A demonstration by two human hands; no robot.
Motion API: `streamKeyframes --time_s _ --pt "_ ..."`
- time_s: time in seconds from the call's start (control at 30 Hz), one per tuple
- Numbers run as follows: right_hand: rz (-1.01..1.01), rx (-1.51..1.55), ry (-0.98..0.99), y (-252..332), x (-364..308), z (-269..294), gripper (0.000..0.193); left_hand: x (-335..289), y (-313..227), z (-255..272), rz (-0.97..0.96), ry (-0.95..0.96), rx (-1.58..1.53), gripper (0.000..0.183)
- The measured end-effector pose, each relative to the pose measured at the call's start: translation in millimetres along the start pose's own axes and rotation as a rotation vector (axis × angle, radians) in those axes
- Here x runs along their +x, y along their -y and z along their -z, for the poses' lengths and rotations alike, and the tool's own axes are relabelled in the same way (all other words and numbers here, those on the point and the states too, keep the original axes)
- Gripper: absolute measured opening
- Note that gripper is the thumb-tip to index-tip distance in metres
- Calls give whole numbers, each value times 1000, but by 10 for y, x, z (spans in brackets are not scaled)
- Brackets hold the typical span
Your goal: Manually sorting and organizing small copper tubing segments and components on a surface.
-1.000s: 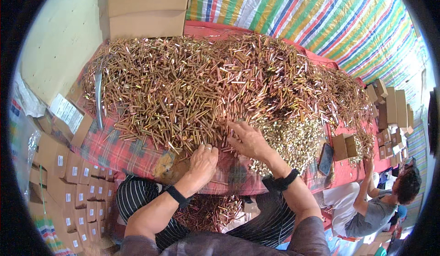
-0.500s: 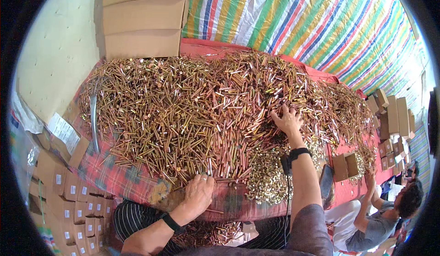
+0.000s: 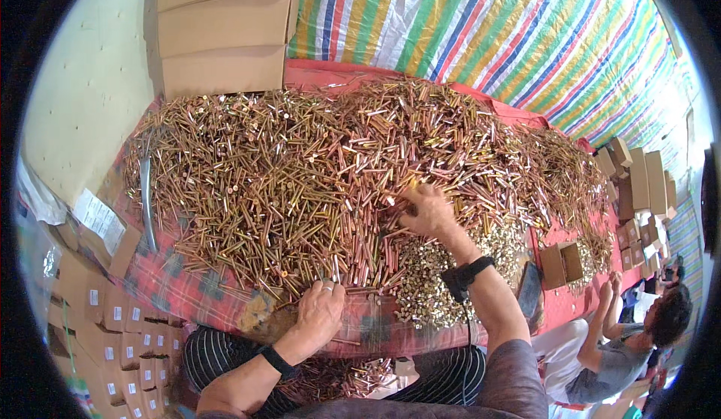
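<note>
A wide heap of slim copper- and brass-coloured metal rods [image 3: 248, 171] covers the work surface. My left hand [image 3: 321, 312], with a ring on one finger, rests at the heap's near edge. Its fingers are bent close together, and whatever lies under the fingertips is hidden. Shiny rods lie right beyond them. My right hand [image 3: 429, 212] reaches over the middle of the heap, fingers curved and thumb apart, touching the rods. Below its wrist spreads a pile of small gold-coloured metal pieces [image 3: 428, 295]. A black band sits on each wrist.
A curved metal strip [image 3: 146, 205] stands at the heap's left. Large cardboard cartons [image 3: 221, 36] rise behind; smaller boxes [image 3: 113, 321] are stacked at lower left. An open small box [image 3: 560, 266] lies to the right, near another person [image 3: 623, 351]. Red cloth [image 3: 559, 318] covers the surface.
My right hand has come left and nearer across the heap, its spread fingers now curved. My left hand stays at the near edge. The view has shifted slightly.
</note>
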State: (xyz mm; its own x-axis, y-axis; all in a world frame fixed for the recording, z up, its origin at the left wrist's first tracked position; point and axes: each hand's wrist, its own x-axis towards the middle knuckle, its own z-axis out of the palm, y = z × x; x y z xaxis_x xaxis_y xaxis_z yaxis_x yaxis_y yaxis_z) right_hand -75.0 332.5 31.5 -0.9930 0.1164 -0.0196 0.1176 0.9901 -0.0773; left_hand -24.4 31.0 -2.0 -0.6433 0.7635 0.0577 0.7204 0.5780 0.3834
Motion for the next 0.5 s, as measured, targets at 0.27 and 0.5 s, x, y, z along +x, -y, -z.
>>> streamKeyframes --time_s 0.27,0.5 --pt "285 406 336 509 -204 317 77 -29 1 63 35 6 -18 21" --pt "-341 106 -119 -563 521 104 65 16 -21 73 4 -16 -48 23"
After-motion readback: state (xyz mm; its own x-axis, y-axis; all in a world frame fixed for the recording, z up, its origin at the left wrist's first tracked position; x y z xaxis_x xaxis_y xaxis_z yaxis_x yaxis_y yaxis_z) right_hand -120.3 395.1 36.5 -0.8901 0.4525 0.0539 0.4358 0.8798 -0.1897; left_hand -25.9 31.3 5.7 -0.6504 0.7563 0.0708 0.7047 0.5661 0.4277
